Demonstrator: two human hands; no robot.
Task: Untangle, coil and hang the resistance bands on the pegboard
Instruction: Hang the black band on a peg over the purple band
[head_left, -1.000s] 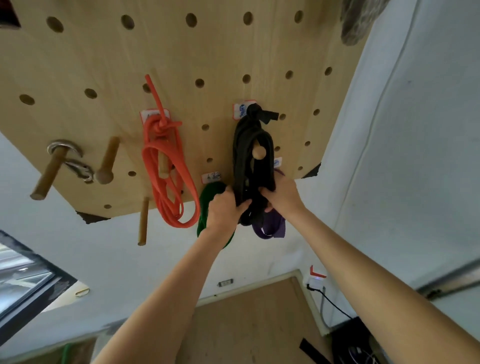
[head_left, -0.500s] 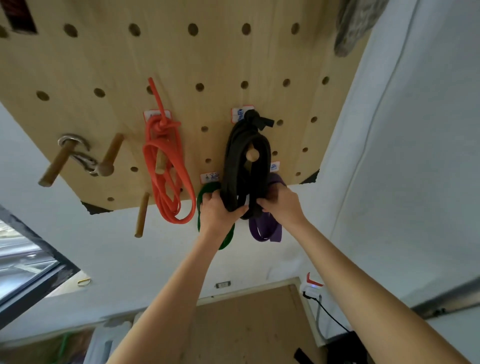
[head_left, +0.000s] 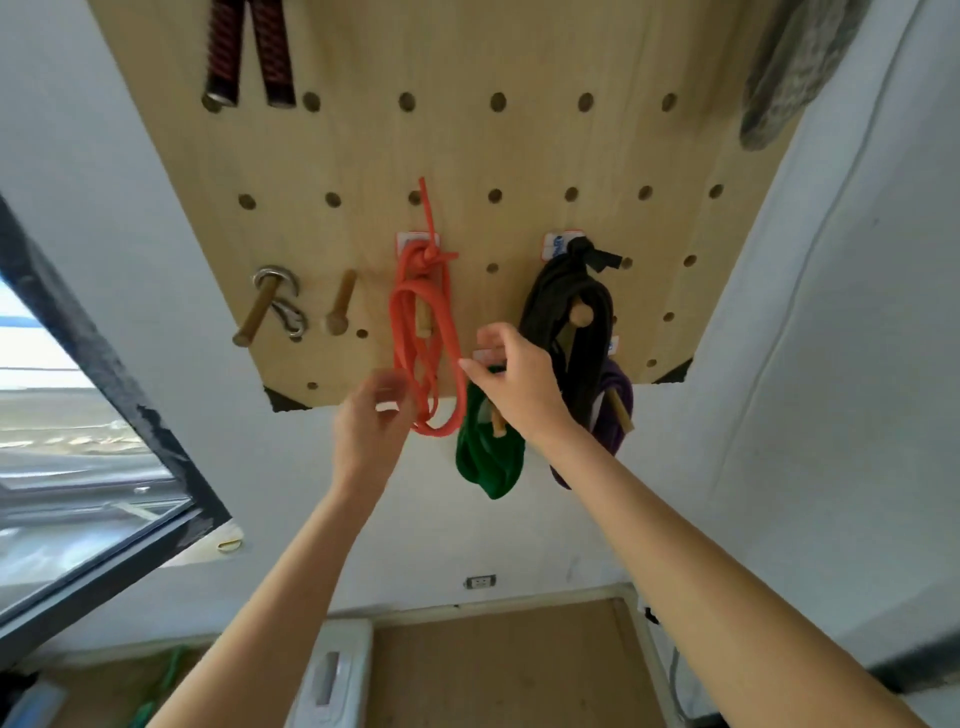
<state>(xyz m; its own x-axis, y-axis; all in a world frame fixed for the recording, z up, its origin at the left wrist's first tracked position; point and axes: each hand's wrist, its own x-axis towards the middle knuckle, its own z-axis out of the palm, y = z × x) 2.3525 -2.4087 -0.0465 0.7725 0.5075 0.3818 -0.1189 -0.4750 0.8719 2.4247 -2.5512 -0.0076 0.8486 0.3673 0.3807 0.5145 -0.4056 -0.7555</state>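
On the wooden pegboard (head_left: 519, 156) an orange band (head_left: 426, 332), knotted at the top, hangs as a coil on a peg. A black band (head_left: 566, 312) hangs coiled on the peg to its right, with nothing touching it. Lower down, a green band (head_left: 488, 457) and a purple band (head_left: 618, 415) hang on their own pegs. My left hand (head_left: 374, 415) is motion-blurred at the lower left of the orange coil, fingers curled. My right hand (head_left: 514, 384) is in front of the green band, its fingertip touching the orange coil's right strand, thumb raised apart.
A steel carabiner (head_left: 280, 306) hangs on a left peg beside a bare peg (head_left: 340, 312). Red-and-black handles (head_left: 249, 52) hang at the top, grey fabric (head_left: 789, 67) at top right. A window (head_left: 78, 441) is at left; a wall outlet (head_left: 480, 581) is below.
Both hands let go of the black band, which stays on its peg, and moved left to the orange coil. The view has tilted, showing more of the board's top.
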